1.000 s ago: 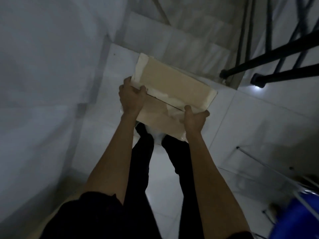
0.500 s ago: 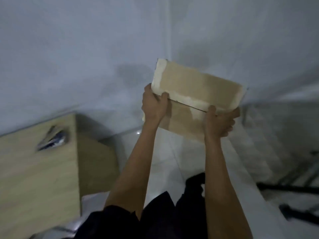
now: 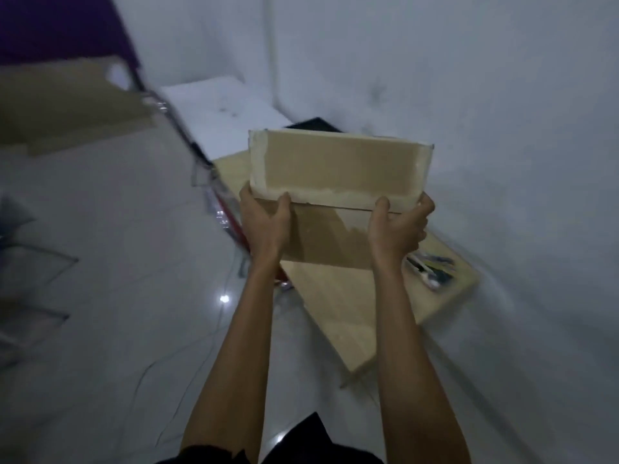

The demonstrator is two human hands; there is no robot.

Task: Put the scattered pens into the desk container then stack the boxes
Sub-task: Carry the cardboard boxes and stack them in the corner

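Observation:
A flat brown cardboard box (image 3: pixel 338 164) with pale torn tape along its edges is held up in front of me, above a light wooden desk (image 3: pixel 335 306). My left hand (image 3: pixel 264 219) grips its near left edge, thumb on top. My right hand (image 3: pixel 398 226) grips the near right edge the same way. Several pens (image 3: pixel 430 267) lie in a cluster on the desk's right part, just right of my right wrist. The desk's far part is hidden behind the box.
A white box-like surface (image 3: pixel 217 108) stands in the far corner, with a black thing (image 3: pixel 315 123) beside it. A metal frame with red parts (image 3: pixel 221 202) runs along the desk's left side. Another wooden surface (image 3: pixel 67 108) sits at upper left. Thin cables cross the tiled floor (image 3: pixel 134 329).
The view has swung from the stairs and wall round to the desk. Both hands keep the same grip on the box, which now hangs level over the desk.

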